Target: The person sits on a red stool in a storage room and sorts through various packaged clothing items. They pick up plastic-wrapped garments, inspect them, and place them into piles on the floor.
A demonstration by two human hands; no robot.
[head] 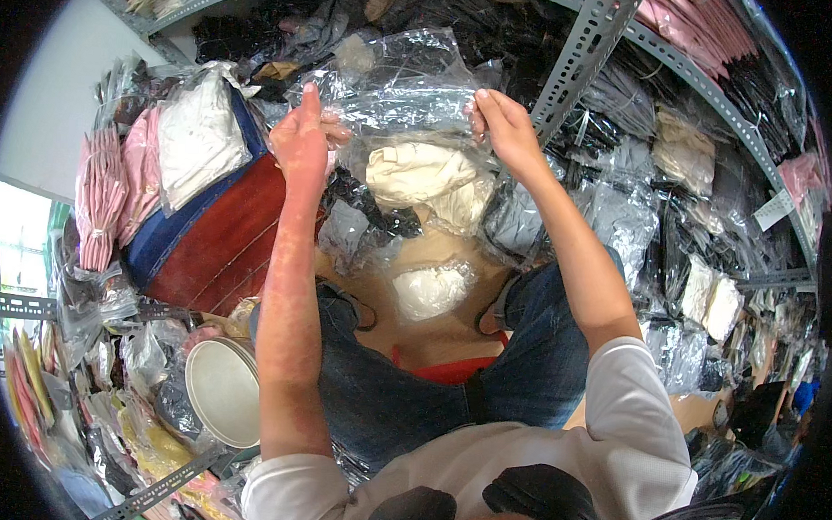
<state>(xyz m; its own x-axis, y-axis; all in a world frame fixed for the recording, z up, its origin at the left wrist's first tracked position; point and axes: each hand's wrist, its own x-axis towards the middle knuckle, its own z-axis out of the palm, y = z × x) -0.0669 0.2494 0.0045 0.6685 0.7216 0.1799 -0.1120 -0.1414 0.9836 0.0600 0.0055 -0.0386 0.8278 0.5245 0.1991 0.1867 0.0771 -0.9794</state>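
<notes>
Between my two hands a clear plastic bag [409,110] is stretched out flat, with light glinting on its creases. My left hand [302,138] grips its left end, thumb pointing up. The right end is pinched between the thumb and fingers of my right hand [508,129]. Just below the bag lies a cream folded cloth item [419,171] in clear wrapping. Black and grey wrapped pieces [345,226] lie left of it. A white item in clear plastic [432,288] rests on the tan floor between my feet.
Metal shelf posts [577,66] with slots frame the space, and wrapped goods [617,205] pile up on the right. At left, a white packet [203,142] and pink bundles [100,201] lie by a dark red and blue surface [217,239]. Round pale lids or containers [220,391] stand near my left arm.
</notes>
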